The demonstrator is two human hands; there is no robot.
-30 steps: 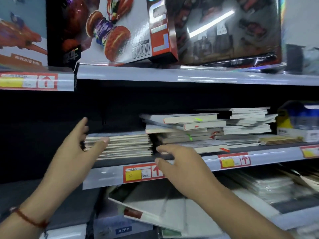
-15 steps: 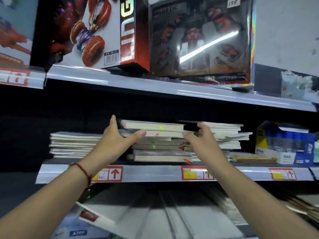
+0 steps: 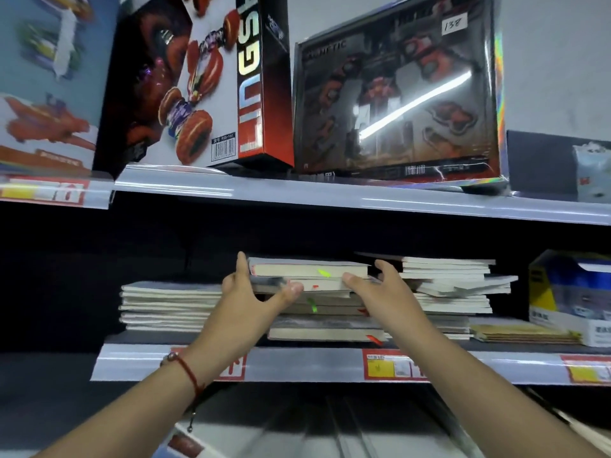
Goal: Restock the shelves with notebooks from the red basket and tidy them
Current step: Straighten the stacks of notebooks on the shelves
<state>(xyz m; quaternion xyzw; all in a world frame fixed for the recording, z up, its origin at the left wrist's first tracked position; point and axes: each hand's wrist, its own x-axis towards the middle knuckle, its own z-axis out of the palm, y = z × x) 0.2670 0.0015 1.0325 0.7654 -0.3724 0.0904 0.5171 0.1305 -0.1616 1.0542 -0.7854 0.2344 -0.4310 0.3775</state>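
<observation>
1. The middle shelf (image 3: 297,361) is carrying three stacks of notebooks side by side: a left stack (image 3: 165,307), a middle stack (image 3: 325,302) and a right stack (image 3: 453,289). A thin brown pile (image 3: 525,335) is lying just right of them, next to a blue and yellow box (image 3: 572,295) at the shelf's right end.
2. The upper shelf (image 3: 330,196) is holding two big toy boxes: a red and white one (image 3: 205,81) and a dark glossy one (image 3: 396,94).
3. Three red price tags are showing on the middle shelf's front edge; your left forearm is partly covering the left one.
4. Your left hand (image 3: 246,292) is reaching to the middle stack's left end, its grip spread wide: the fingers are standing up beside the top notebook (image 3: 309,270) and the thumb is lying across the edges below it.
5. Your right hand (image 3: 385,292) is mirroring it at the stack's right end, its grip also spread, thumb touching the front edge of the upper notebooks and fingers reaching behind, between the middle and right stacks.
6. A red cord bracelet (image 3: 188,371) is sitting on your left wrist.
</observation>
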